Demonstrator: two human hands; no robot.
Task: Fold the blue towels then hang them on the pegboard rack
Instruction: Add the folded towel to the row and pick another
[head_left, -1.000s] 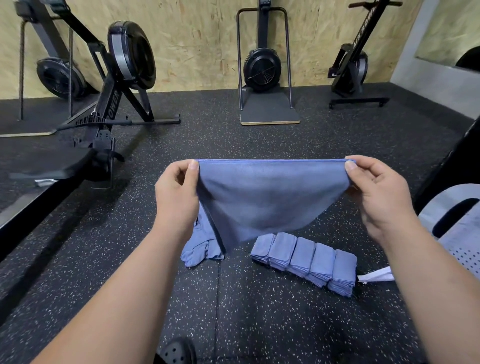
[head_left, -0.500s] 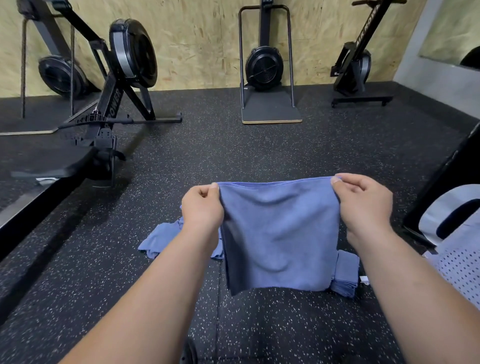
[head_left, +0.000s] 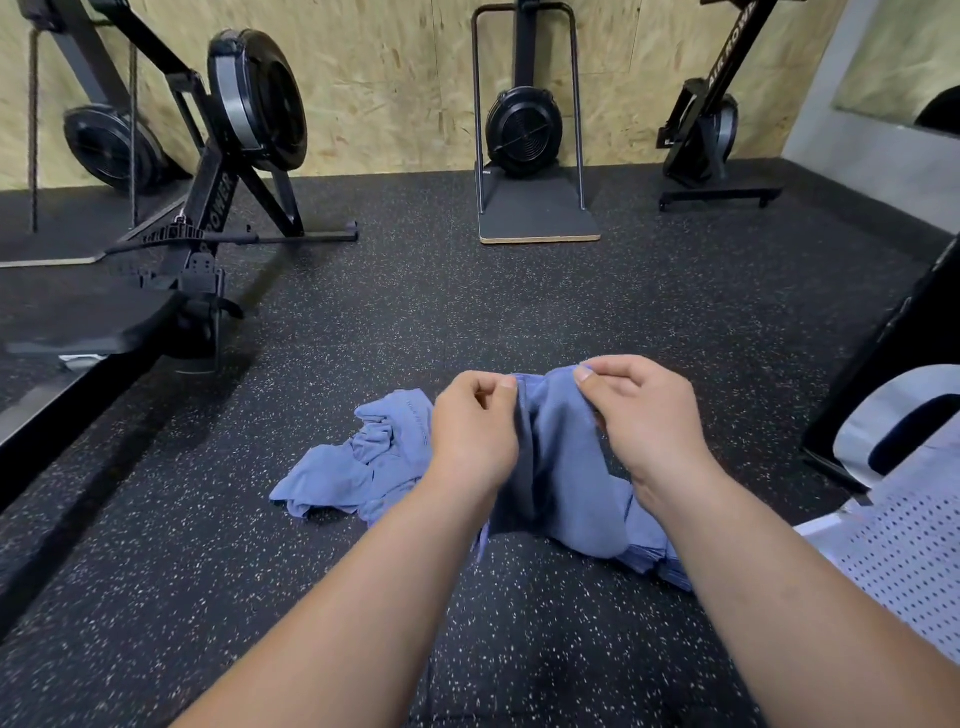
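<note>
Blue towel (head_left: 563, 467) hangs sagging above the speckled floor (head_left: 519, 312), one top corner pinched by the left hand (head_left: 472, 436), the other by the right hand (head_left: 644, 421); the hands nearly meet, and its length drops straight down between them.

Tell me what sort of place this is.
Most likely a gym. A rowing machine with a fan flywheel stands on the left, an upright fan machine on a platform sits against the chipboard wall, and the floor is speckled black rubber flooring.
</note>
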